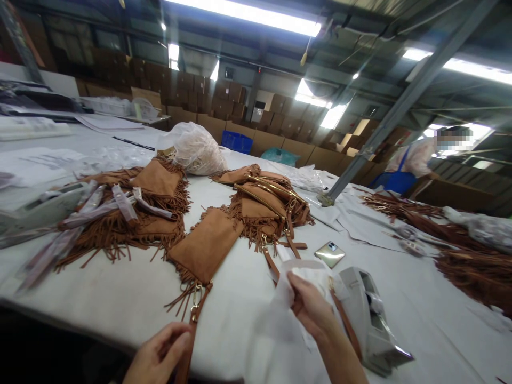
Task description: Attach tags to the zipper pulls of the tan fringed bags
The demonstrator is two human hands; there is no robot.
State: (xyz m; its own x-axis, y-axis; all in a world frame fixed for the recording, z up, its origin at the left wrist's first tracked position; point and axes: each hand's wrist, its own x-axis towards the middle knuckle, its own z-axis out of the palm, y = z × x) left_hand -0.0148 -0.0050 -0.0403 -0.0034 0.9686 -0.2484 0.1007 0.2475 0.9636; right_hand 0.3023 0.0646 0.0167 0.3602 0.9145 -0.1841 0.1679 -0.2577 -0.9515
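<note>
My left hand (162, 352) is low at the table's near edge. Its fingers are curled, the tips meeting the brown wrist strap (191, 338) that hangs by a gold clasp from a flat tan fringed pouch (210, 242). Thin white translucent sheeting (284, 288), soft like tissue or a plastic sleeve, is pinched in my right hand (310, 304); part of it is blurred. Another brown strap (347, 322) lies beside my right wrist, next to a grey tape dispenser (370, 320). Beyond the flat pouch is a heap of fringed pouches (264, 205) with gold zips.
On the left, more fringed pouches (160, 181) carry wrapped straps, near another tape dispenser (48, 205). A phone (330, 254) lies right of centre. A stuffed plastic bag (198, 149), a metal post (384, 128) and brown fringe piles (472, 272) stand farther off. A person (414, 160) is at the right.
</note>
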